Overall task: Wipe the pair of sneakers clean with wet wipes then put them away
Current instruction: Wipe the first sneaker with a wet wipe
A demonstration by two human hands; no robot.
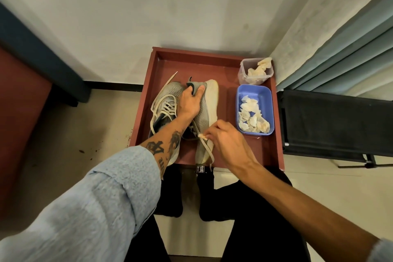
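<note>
Here, left hand (188, 103) gripping sneaker (204, 114) (far end), right hand (228, 144) pinching wipe (203, 135) on lace (209, 153).

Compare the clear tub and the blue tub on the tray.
The clear tub is see-through, the blue tub opaque. The clear tub is smaller and stands behind the blue tub. The wipes heap above the clear tub's rim; in the blue tub they lie low. Both sit on the red tray's right side, holding crumpled wipes.
</note>
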